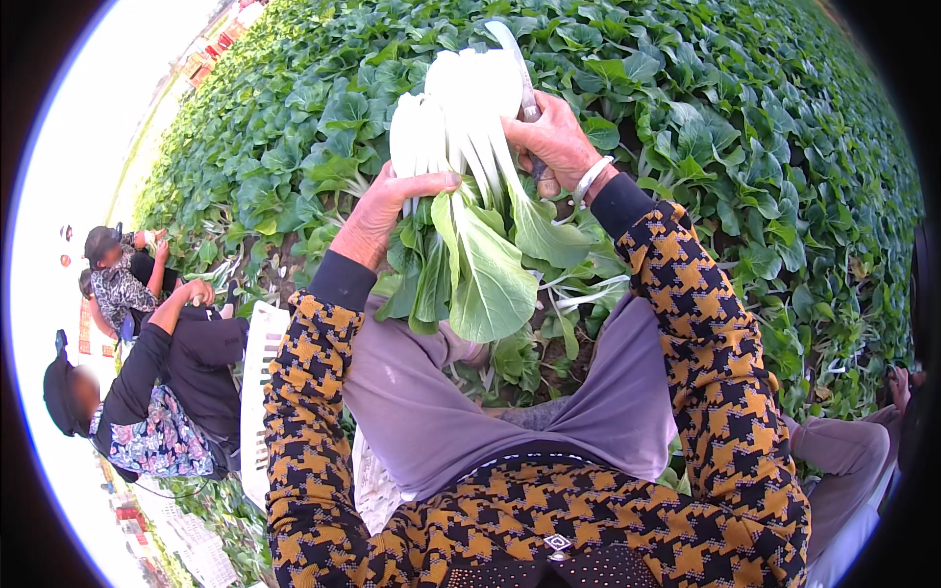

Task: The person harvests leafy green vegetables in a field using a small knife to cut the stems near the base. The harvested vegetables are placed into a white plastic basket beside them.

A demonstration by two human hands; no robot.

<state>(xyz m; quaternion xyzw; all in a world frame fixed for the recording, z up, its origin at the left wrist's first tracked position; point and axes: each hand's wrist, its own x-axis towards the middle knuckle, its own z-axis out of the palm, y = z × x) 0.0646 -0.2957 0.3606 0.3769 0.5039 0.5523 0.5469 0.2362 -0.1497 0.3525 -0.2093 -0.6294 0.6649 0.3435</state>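
A bunch of several pale-stemmed bok choy [478, 140] is raised in front of me, white bases pointing away and green leaves hanging toward my lap. My left hand [390, 206] grips the bunch from the left, its thumb lying across the stems. On the right, my right hand [553, 140] grasps a knife [514, 59] by its handle, the curved blade pointing away along the far side of the bases. The thumb of that hand presses against the bok choy too. Fingers of both hands behind the bunch are partly hidden.
Growing bok choy [735, 95] fills the field ahead and to the right. Cut leaves [588, 294] lie on the soil between my knees. A white plastic crate [259, 397] stands at my left. People sit at left [169, 382], and another person's leg [845, 448] is at right.
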